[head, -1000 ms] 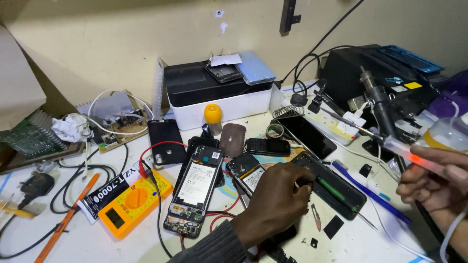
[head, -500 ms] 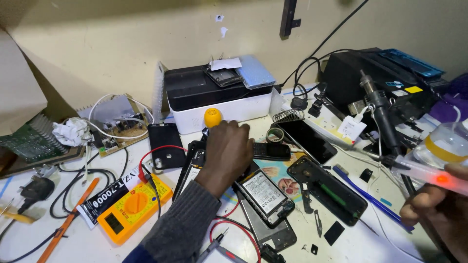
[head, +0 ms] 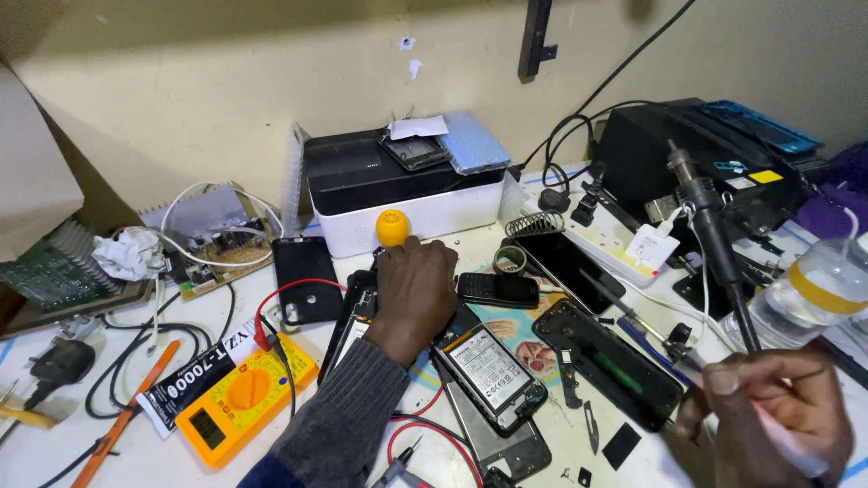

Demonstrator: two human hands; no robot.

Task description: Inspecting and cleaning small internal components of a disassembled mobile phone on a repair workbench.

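My left hand (head: pixel 411 291) reaches across an opened black phone (head: pixel 354 318), knuckles up and fingers curled down on the table just below a yellow cap (head: pixel 392 226). What lies under its fingers is hidden. My right hand (head: pixel 768 420) is at the bottom right, closed around a thin white pen-like tool (head: pixel 788 445). Between the hands lies an opened phone showing its battery (head: pixel 493 369). Beside that phone sit a black phone frame (head: pixel 608 363) and a small keypad phone (head: pixel 497 289).
A yellow multimeter (head: pixel 240 407) with red leads sits front left, a black phone (head: pixel 307 280) behind it. A black-and-white box (head: pixel 402 194) stands at the back. A black station (head: pixel 696 149), an iron in its stand (head: pixel 714 235) and a plastic bottle (head: pixel 814 289) crowd the right.
My left hand left the phone frame at centre right and moved left and back to the spot by the yellow cap. My right hand dropped lower with the tool.
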